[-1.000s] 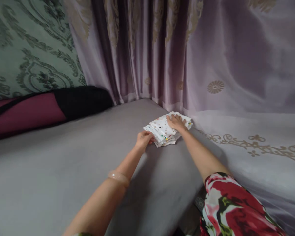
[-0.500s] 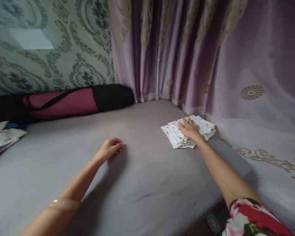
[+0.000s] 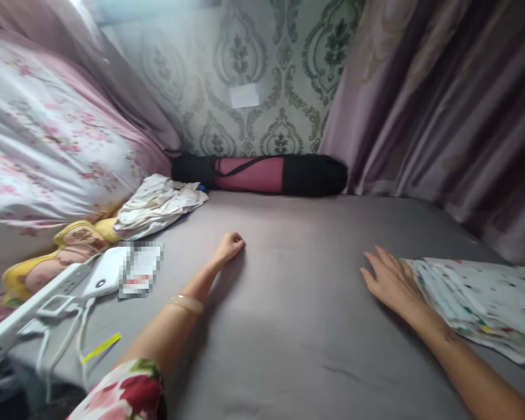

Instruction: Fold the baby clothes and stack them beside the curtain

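My left hand point(image 3: 230, 246) rests on the grey sheet point(image 3: 289, 326) with its fingers curled in; whether anything small is inside is hidden. My right hand point(image 3: 388, 280), fingers spread, is at the left edge of a stack of folded white printed cloths point(image 3: 485, 297) and holds nothing. A crumpled pile of pale cloths point(image 3: 157, 204) lies farther back, beyond my left hand and to its left.
A black and pink rolled bag point(image 3: 254, 175) lies along the wall. At the left are a white power strip point(image 3: 30, 309), cables, a white device point(image 3: 107, 271), a yellow strip point(image 3: 101, 348) and a yellow patterned cushion point(image 3: 76, 236). Curtains hang on both sides.
The view has turned left, bringing the power strip and cushion into sight. My right hand has come off the top of the cloth stack to its left edge. My left hand stays curled.
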